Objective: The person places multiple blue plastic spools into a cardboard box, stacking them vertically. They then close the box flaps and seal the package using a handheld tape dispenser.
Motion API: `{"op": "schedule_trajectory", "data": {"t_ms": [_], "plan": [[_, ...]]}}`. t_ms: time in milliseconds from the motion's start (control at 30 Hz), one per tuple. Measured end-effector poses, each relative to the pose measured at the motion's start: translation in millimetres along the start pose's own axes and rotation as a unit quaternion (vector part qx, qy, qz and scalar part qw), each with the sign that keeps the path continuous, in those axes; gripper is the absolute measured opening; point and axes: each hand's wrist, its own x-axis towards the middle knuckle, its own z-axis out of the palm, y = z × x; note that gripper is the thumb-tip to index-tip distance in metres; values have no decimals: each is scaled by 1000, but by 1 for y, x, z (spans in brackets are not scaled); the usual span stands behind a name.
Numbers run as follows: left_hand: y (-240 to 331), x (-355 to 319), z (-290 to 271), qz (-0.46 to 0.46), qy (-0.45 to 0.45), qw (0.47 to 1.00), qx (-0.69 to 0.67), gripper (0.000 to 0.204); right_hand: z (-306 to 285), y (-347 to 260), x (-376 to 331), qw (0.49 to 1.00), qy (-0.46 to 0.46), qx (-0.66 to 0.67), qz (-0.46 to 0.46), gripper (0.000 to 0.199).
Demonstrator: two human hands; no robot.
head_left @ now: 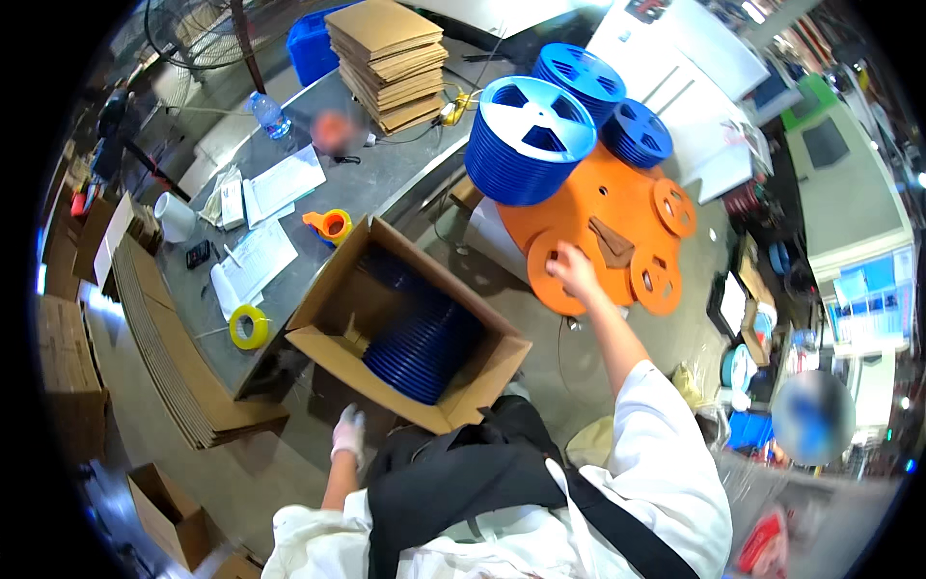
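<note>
My right hand (575, 271) is bare and stretches over a round orange disc (550, 280) at the near left of a large orange plate (564, 198). Its fingers look partly bent and apart, and I see nothing in them. My left hand (348, 436), in a white glove, hangs low beside an open cardboard box (447, 418). Its fingers are loosely stretched and hold nothing. Dark blue plastic reels (424, 352) lie stacked on their side in the box. Blue reels (531, 145) also stand in stacks at the back of the orange plate, and a brown piece (612, 243) lies on it.
A grey table (338, 203) at the left carries a pile of flat cardboard (386, 63), papers (260, 256), an orange tape dispenser (333, 226), a yellow tape roll (249, 328) and a water bottle (269, 115). Folded cardboard sheets (178, 357) lean along its left side.
</note>
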Motion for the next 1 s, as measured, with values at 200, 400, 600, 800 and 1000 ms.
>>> {"op": "schedule_trajectory", "data": {"t_ms": [200,400,600,800,1000], "plan": [[-104,-129,96,-89,-95,943,305,29,-38,-60,220,924,96,-238,-283,70],[-47,-256,230,-337,-33,930,-145,31,-23,-55,323,859,-380,-332,-87,65],[-67,-288,317,-335,39,893,-300,42,11,-14,351,824,-470,-316,-20,64],[-54,-292,392,-352,46,885,-302,44,31,-3,326,875,-341,-325,-113,36],[-56,-305,416,-274,69,939,-195,46,16,-8,293,888,-272,-363,-82,37]]}}
